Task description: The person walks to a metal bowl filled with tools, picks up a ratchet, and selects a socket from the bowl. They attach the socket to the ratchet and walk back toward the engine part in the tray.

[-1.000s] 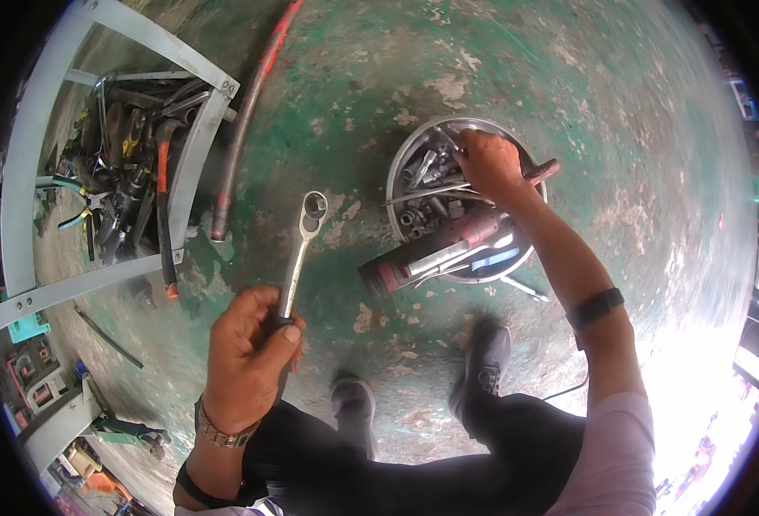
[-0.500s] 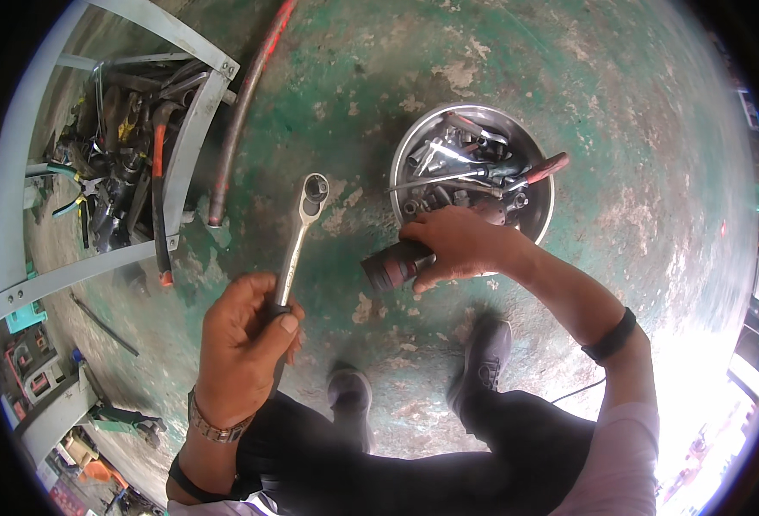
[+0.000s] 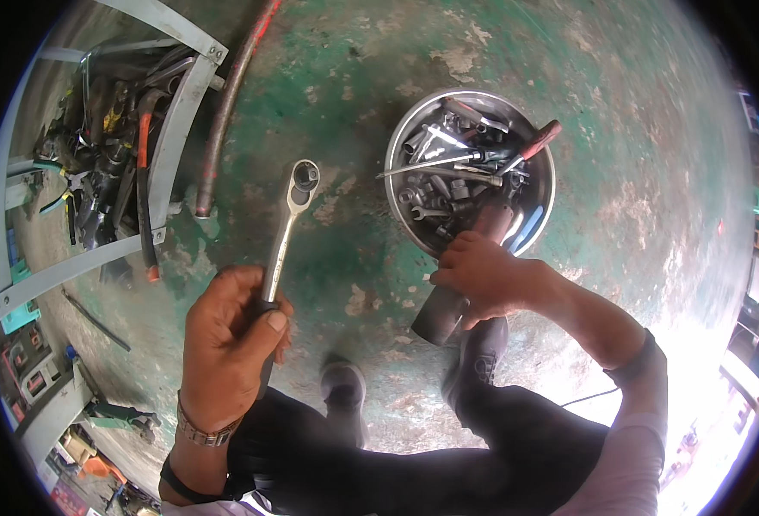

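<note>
My left hand (image 3: 229, 353) is closed round the dark handle of a ratchet wrench (image 3: 283, 245). Its round head points up and away over the floor, with the square drive side in sight. My right hand (image 3: 500, 279) grips a dark, thick cylindrical tool (image 3: 440, 316) at the near edge of a round metal bowl (image 3: 539, 185). The tool's near end sticks out toward my shoe; its reddish-brown far end (image 3: 493, 219) lies over the bowl. Inside the bowl are several sockets, spanners and a red-handled tool (image 3: 541, 139) that juts past the rim.
At the left, a grey metal frame (image 3: 177, 138) surrounds a heap of hand tools, with an orange-and-black bar (image 3: 145, 172) leaning across it. A long red-and-brown pipe (image 3: 225, 129) lies beside it on the worn green floor (image 3: 620, 215). My shoes (image 3: 483, 353) stand near the bowl.
My right hand has come nearer and slightly right, tilting the cylindrical tool so its near end points more toward me. My left hand has shifted slightly left with the ratchet wrench.
</note>
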Demonstrator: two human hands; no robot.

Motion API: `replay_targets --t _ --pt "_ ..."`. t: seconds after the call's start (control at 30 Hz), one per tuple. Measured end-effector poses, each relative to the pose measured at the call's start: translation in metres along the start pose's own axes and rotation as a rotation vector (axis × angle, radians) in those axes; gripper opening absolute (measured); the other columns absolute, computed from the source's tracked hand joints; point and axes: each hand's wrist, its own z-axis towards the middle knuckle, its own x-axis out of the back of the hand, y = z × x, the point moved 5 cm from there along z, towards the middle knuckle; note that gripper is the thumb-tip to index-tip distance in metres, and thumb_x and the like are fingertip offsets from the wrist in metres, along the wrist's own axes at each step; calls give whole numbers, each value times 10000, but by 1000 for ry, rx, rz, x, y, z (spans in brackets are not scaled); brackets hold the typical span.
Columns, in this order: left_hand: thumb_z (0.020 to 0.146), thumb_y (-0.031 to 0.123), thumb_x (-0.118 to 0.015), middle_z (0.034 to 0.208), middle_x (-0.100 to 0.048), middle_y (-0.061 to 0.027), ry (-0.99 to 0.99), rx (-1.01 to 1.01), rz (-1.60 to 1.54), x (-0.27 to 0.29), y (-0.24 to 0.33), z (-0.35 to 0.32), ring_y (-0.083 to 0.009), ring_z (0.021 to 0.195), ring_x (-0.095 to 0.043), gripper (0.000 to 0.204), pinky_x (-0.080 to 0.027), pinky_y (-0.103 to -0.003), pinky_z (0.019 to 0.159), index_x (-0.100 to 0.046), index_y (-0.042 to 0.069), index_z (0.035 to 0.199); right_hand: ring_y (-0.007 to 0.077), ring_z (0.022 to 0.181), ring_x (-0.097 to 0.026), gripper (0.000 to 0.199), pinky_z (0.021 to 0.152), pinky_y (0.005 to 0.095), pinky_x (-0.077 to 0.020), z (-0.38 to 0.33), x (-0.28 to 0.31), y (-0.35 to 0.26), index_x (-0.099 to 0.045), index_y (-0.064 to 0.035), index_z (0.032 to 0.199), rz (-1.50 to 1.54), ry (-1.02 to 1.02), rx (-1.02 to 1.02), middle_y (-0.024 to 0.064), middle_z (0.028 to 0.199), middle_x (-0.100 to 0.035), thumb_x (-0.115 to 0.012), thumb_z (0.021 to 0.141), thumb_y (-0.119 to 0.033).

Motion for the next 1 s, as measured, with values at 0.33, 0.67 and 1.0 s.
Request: replay_targets --t 0.33,0.67,1.0 --pt "874 -63 -537 899 -591 -75 -7 -3 -6 1 0 1 -87 674 -560 250 -464 -222 557 -496 -29 1119 311 937 -650 354 808 415 -501 11 24 50 -654 -44 1063 486 289 -286 144 1005 -669 -712 808 -282" --pt "877 -68 -535 895 -591 -68 -23 -2 14 -2 1 1 -81 672 -559 238 -464 -219 553 -502 -23 1108 323 840 -669 169 729 406 -532 50 18 97 -703 -107 949 -77 191 -488 130 843 -671 -591 823 -95" --pt "879 -61 -541 899 -596 -72 8 -20 35 3 1 -5 -89 673 -562 254 -468 -226 549 -503 -26 1128 251 912 -700 175 709 342 -565 64 14 75 -752 -109 899 -288 -20 -486 96 915 -716 -711 730 -96"
